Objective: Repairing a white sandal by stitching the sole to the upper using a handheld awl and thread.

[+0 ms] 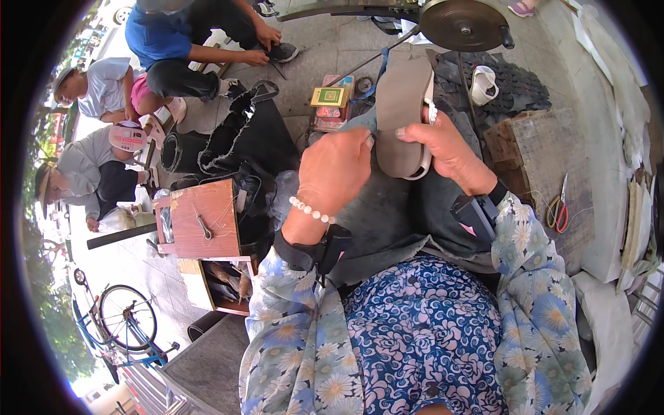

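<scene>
My right hand grips a sandal by its edge, thumb pressed on the taupe sole, which faces up. A pale rim runs along the sandal's right side. White beads show beside the right fingers; whether they belong to the sandal cannot be told. My left hand is closed just left of the sole, thumb against the curled fingers. What it pinches, if anything, is hidden. A dark apron covers my lap beneath both hands.
Red-handled scissors lie on a wooden block at right. A white shoe sits farther back. At left, an awl-like tool lies on a brown wooden box. A machine wheel stands ahead; several people sit at far left.
</scene>
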Available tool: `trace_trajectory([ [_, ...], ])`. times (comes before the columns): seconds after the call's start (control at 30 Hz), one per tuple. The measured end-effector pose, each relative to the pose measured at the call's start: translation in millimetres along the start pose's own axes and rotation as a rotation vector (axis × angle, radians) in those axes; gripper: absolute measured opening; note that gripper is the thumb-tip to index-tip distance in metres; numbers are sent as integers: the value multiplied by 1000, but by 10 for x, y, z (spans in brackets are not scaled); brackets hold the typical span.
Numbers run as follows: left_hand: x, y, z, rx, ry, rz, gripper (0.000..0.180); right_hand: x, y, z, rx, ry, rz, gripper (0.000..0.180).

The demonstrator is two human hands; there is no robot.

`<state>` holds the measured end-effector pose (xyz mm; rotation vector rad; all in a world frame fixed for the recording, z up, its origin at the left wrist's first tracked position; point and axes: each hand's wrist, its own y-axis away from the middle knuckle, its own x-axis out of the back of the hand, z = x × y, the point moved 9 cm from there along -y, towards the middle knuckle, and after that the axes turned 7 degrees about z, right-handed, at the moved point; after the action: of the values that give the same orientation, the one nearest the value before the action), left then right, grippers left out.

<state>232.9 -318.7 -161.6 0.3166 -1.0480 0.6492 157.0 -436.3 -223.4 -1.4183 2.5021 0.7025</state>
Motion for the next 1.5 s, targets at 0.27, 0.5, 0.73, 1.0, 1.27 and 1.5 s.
trace_trajectory([
  [0.27,-31,-57,-76,-20,-9,-49,20,-43,-16,42,-39,-35,31,37],
  [0.5,-76,-74,-85,-61,-11,-35,20,-11,-38,101,-26,109,3,32],
  [0.73,-118,-22,-79,-13,4,-20,19,-19,-19,72,1,179,65,33],
  [1.0,-118,-8,-4,-98,-135,7,14,-27,-36,92,33,198,57,33],
  [1.27,-191,49,24,-157,-162,37,11,-5,-41,170,61,158,61,29],
  [1.5,-233,86,66,-133,-214,-5,14,30,-9,227,38,164,133,30],
])
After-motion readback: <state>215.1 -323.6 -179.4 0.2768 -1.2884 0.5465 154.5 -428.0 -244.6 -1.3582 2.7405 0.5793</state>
